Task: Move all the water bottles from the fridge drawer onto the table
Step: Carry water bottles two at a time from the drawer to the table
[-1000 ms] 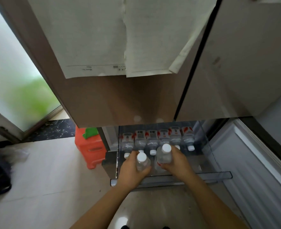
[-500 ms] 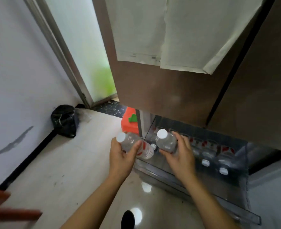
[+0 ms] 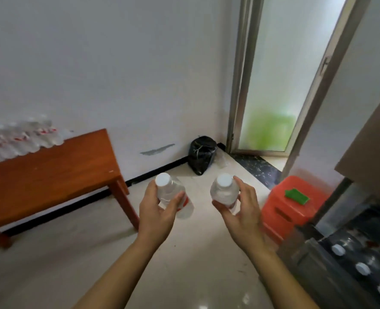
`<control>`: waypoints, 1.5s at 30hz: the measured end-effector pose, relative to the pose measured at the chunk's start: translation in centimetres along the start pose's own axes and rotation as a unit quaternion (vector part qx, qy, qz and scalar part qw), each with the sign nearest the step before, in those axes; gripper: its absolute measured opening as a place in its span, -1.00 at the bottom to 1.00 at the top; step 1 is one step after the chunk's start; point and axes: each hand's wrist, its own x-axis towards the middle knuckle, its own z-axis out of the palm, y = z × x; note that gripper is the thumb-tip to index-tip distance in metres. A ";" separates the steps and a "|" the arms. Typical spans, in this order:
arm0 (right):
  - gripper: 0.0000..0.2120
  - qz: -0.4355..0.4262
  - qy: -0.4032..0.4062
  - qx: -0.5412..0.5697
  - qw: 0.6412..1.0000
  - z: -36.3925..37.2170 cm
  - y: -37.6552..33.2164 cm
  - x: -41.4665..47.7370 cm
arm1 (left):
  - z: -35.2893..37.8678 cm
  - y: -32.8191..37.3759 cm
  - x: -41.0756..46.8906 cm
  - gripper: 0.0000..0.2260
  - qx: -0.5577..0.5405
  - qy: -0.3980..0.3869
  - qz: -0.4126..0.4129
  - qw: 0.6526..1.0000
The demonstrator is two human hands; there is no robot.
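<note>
Left hand (image 3: 156, 210): fingers and thumb wrapped around a water bottle (image 3: 172, 194) at the centre of the frame.
Right hand (image 3: 240, 210): gripped a second bottle (image 3: 224, 191), just right of the first, the two apart.
Long axes: the left bottle leaned, cap to the upper left; the right one stood nearly end-on to the camera, cap up.
Table (image 3: 50, 170): middle left of the frame, left of both hands; the left hand was nearer.
Table load (image 3: 17, 139): a blurred pale cluster at the far left, probably bottles.
Fridge drawer (image 3: 307, 259): lower right corner, with white caps (image 3: 362, 268) showing inside.
Coming move: likely a carry leftward to the table's bare near end.
</note>
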 end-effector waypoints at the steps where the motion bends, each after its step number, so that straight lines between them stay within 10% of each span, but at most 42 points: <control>1: -0.31 -0.009 -0.023 0.009 1.000 3.0 -1.6 0.0 | -3.2 -1.3 0.4 -0.59 0.002 0.021 -0.006 1.000; 14: -0.27 -0.094 -0.244 0.104 0.960 38.8 -20.4 -0.8 | -39.0 -14.4 4.0 -0.58 0.080 0.205 -0.071 0.973; 45: -0.24 -0.135 -0.358 0.032 0.923 97.0 -34.4 23.9 | -75.3 -46.5 42.8 -0.67 0.163 0.295 -0.197 0.921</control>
